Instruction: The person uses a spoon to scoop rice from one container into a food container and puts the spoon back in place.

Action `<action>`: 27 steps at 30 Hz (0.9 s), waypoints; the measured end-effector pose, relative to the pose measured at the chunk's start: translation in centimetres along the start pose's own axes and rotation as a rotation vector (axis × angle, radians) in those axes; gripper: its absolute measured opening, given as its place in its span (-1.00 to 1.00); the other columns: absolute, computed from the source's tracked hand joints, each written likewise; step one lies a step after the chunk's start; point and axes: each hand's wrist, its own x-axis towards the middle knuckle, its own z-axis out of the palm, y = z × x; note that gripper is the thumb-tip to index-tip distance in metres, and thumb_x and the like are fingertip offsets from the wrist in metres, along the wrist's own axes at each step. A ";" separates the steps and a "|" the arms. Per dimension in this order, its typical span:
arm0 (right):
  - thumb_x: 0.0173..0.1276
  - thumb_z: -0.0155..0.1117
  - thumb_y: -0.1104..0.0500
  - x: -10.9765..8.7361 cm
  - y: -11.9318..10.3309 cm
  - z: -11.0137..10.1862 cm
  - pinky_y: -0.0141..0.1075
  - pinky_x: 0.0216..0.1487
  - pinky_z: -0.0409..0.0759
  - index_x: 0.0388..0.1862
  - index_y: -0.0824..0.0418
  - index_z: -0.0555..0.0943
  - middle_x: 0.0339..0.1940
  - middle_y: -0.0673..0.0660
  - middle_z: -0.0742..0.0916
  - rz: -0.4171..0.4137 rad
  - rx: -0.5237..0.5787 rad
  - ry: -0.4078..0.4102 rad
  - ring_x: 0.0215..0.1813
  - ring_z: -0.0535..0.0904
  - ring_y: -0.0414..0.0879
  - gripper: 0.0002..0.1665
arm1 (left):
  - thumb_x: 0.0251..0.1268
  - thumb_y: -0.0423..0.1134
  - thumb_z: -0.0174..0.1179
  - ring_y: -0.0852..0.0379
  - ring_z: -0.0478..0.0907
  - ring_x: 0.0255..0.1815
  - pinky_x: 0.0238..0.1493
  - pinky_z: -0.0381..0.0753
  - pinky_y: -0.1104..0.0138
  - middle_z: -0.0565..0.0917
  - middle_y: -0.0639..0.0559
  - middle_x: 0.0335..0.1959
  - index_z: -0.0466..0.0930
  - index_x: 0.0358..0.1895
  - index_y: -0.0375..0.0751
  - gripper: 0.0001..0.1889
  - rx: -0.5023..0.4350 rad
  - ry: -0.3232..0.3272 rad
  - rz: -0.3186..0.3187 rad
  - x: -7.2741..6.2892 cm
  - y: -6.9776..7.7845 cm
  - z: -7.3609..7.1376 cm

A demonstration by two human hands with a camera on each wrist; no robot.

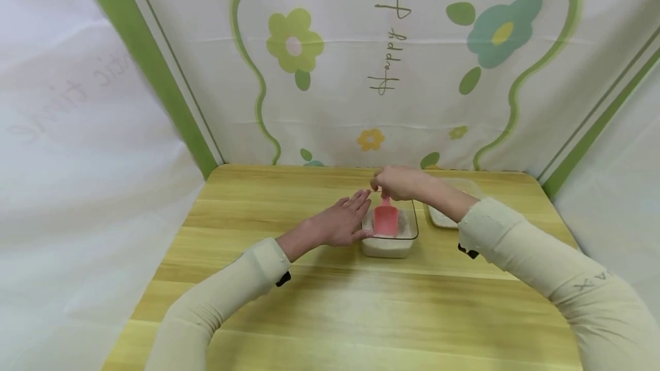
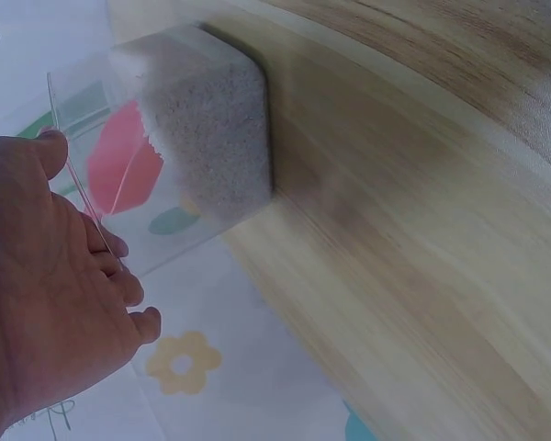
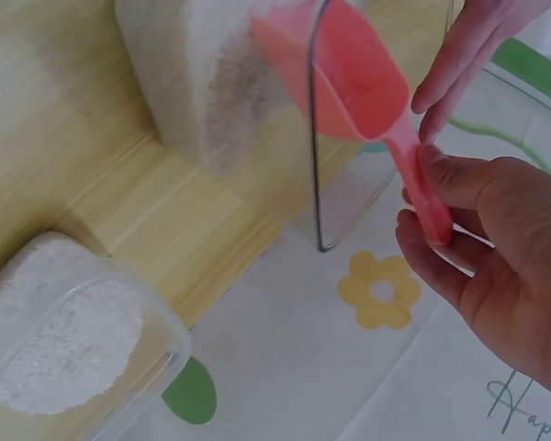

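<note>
A clear square container (image 1: pixel 389 249) with a dark rim stands near the table's back, its lower part filled with pale, grainy material (image 2: pixel 211 129). My left hand (image 1: pixel 344 221) lies against its left side, fingers stretched along the rim and thumb at the front edge. In the left wrist view that hand (image 2: pixel 64 285) touches the clear wall near the top. Between thumb and fingers, my right hand (image 3: pixel 505 248) pinches the handle of a pink scoop (image 3: pixel 363 78). The scoop's front edge meets the grains inside the container, and its bowl looks bare of them.
Right of the square container is a second clear container (image 3: pixel 161 340) holding white grains (image 3: pixel 73 344), partly covered by my right forearm in the head view. The wooden table (image 1: pixel 330 314) stretches toward me. A white curtain with printed flowers (image 1: pixel 335 107) hangs behind its back edge.
</note>
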 end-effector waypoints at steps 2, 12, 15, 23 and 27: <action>0.27 0.37 0.42 -0.2 0.4 0.1 -0.19 -0.12 0.71 -0.04 0.32 0.69 -0.04 0.24 0.75 -0.032 -0.002 0.039 -0.19 0.75 -0.02 -0.73 | 0.54 0.33 -0.31 -0.02 -0.35 0.68 0.61 0.02 0.02 -0.32 -0.14 0.66 -0.19 0.62 -0.28 -0.11 0.005 0.008 0.003 0.0 -0.2 0.0; 0.42 0.25 0.31 -2.6 2.3 -0.1 0.08 0.15 0.61 0.18 0.30 0.62 0.33 0.34 0.59 0.017 -0.024 0.260 0.28 0.58 0.27 -0.64 | 0.53 0.33 -0.27 -0.03 -0.38 0.68 0.62 -0.07 -0.03 -0.35 -0.10 0.67 -0.25 0.63 -0.22 -0.11 -0.085 0.036 0.012 0.0 -0.9 0.3; 0.43 0.24 0.30 -4.2 2.9 -0.2 0.12 0.17 0.58 0.21 0.30 0.60 0.34 0.36 0.58 0.091 0.016 0.330 0.28 0.56 0.29 -0.61 | 0.55 0.27 -0.19 -0.09 -0.39 0.68 0.61 -0.17 -0.10 -0.37 -0.10 0.67 -0.30 0.64 -0.17 -0.12 -0.191 0.065 0.017 -0.1 -1.2 0.3; 0.43 0.22 0.31 -8.1 5.0 1.0 0.20 0.26 0.48 0.23 0.34 0.57 0.31 0.40 0.59 0.221 0.088 0.477 0.32 0.50 0.34 -0.59 | 0.50 0.20 -0.01 -0.14 -0.47 0.66 0.55 -0.36 -0.24 -0.32 -0.15 0.66 -0.35 0.64 -0.13 -0.06 -0.289 0.253 -0.142 -1.3 -3.9 -1.8; 0.44 0.20 0.29 -9.9 5.2 1.6 0.26 0.33 0.37 0.28 0.37 0.52 0.34 0.42 0.54 0.299 0.145 0.507 0.39 0.40 0.38 -0.55 | 0.39 0.18 0.17 -0.17 -0.55 0.64 0.50 -0.29 -0.33 -0.43 -0.13 0.65 -0.33 0.65 -0.10 0.03 -0.220 0.360 -0.267 -2.2 -5.8 -2.9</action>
